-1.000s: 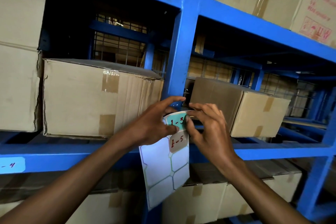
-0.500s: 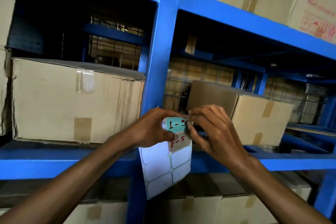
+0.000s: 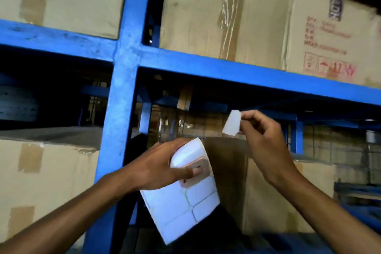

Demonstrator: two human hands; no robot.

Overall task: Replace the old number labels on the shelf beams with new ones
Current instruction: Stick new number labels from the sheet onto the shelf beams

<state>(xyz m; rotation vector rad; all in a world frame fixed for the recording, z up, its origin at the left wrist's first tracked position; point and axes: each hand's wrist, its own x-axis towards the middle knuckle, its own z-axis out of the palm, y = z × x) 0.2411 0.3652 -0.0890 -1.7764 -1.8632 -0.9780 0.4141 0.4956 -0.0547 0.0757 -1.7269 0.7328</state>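
Holding the label sheet [image 3: 181, 208] in my left hand [image 3: 156, 169], I am keeping it low at centre frame, thumb pressing on a pinkish label [image 3: 195, 173] with a dark mark that is sitting near the sheet's top; its writing is too blurred to read. The sheet is lying tilted, its long axis running from upper centre down toward the lower edge of the frame, its top edge curling over my fingers.

My right hand [image 3: 266, 140] is sitting higher, at right of centre, fingers curled and pinching a small pale label [image 3: 232, 123] by its right edge between thumb and forefinger. This label is hanging free of the sheet, touching no beam, its face blank and whitish from here, slightly trapezoid in outline.

Farther back, the blue shelf beam [image 3: 247, 72] is crossing the frame above the raised label, sloping down toward the right edge. I am judging the coming move to be upward from the right hand, which is the nearer hand to it. The label's long axis is standing near upright while the beam's is running across, so a turn of the wrist is probably needed.

Cardboard boxes [image 3: 226, 16] are resting on that beam, and the blue upright post [image 3: 123, 109] is standing left of centre.
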